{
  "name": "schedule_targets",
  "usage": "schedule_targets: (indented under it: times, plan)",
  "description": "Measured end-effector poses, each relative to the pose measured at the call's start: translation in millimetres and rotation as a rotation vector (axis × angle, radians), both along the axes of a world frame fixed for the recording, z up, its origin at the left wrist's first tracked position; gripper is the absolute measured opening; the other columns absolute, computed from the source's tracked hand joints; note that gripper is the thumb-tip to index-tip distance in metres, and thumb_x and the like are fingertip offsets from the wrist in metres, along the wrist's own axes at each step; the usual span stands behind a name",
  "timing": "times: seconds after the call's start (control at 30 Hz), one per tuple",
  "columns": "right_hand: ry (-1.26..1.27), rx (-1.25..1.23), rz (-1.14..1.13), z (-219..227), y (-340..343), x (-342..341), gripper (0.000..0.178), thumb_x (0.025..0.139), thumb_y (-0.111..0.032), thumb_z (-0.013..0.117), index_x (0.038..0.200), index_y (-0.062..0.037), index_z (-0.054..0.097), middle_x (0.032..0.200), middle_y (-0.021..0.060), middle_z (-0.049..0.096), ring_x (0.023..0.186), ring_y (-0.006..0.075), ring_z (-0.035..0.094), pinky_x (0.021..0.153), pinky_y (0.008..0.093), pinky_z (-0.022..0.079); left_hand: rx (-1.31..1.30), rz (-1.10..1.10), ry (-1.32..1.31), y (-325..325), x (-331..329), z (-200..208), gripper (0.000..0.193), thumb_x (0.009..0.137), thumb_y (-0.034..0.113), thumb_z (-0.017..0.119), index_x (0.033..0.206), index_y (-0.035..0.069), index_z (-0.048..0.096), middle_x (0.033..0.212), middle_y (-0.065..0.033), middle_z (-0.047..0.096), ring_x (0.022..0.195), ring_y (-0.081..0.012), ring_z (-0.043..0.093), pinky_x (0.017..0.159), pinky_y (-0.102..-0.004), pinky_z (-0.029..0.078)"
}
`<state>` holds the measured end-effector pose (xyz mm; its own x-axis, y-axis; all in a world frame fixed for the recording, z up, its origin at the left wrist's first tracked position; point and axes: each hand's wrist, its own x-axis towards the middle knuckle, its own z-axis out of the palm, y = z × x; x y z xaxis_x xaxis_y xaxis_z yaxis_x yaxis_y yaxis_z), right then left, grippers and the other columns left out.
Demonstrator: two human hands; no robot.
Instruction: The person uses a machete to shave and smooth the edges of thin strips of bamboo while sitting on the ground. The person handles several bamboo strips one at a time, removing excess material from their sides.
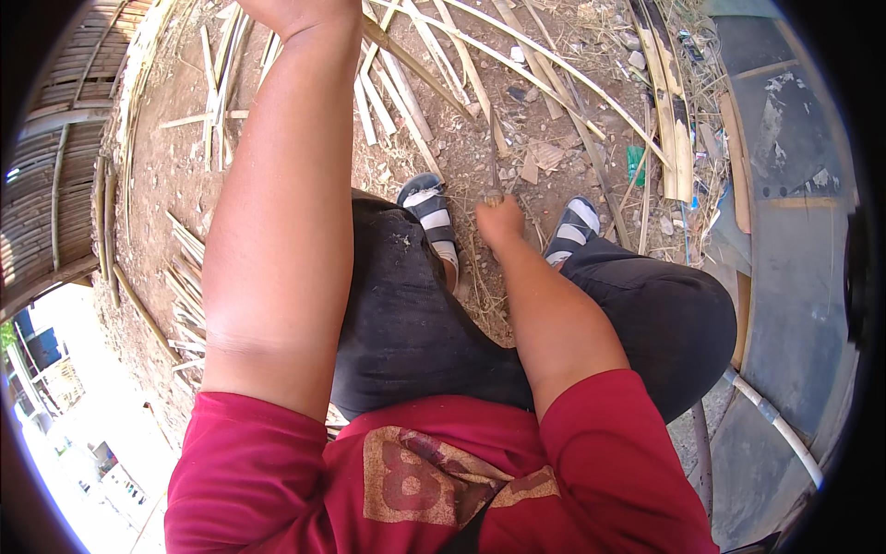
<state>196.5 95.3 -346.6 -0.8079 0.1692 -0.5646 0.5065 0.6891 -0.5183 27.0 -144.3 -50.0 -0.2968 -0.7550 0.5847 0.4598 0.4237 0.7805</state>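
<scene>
My right hand (499,223) is closed around the handle of a knife (493,152), low between my feet. Its narrow dark blade points away from me and looks almost edge-on. My left arm reaches far forward, and my left hand (300,11) is cut off by the upper edge, so its fingers are hidden. From beside that wrist a brownish bamboo strip (420,63) slants down to the right, toward the blade. Whether the left hand grips this strip I cannot tell. Pale split bamboo strips (544,83) lie on the ground ahead of both hands.
More bamboo strips lie at the left (189,286) and upper left (220,88). Wider bamboo pieces (672,111) rest at the right beside a dark sheet panel (794,231). A slatted bamboo wall (55,175) stands far left. My sandalled feet (429,208) are on dirt with scraps and stones.
</scene>
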Motion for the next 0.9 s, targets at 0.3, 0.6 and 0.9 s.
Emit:
schedule_targets:
  times: [0.3,0.6,0.9]
  plan:
    - [0.674,-0.314,-0.171,71,-24,-28,0.044,0.093,-0.034,0.066,0.122,-0.0027,0.060,0.100,0.0299,0.071,0.095,0.0520,0.068,0.086,0.0561,0.053,-0.001,0.132,-0.106,6,3,5,0.055,0.111,0.043,0.030,0.103,-0.002,0.060,0.095,-0.0133,0.058,0.092,-0.0262,0.053,0.091,-0.0400,0.043]
    - [-0.033,-0.020,0.120,30,-14,-2,0.047,0.090,-0.033,0.068,0.121,0.0021,0.061,0.119,0.0290,0.069,0.114,0.0460,0.066,0.099,0.0516,0.051,0.054,0.062,-0.075,1,2,0,0.057,0.112,0.045,0.029,0.107,-0.002,0.060,0.100,-0.0143,0.060,0.095,-0.0261,0.053,0.092,-0.0397,0.043]
    - [0.554,-0.254,-0.104,79,-31,-32,0.037,0.089,-0.030,0.068,0.117,-0.0067,0.062,0.094,0.0253,0.073,0.093,0.0488,0.069,0.083,0.0539,0.055,0.014,0.102,-0.090,3,1,4,0.059,0.112,0.047,0.028,0.108,-0.002,0.061,0.105,-0.0160,0.061,0.101,-0.0266,0.053,0.097,-0.0397,0.042]
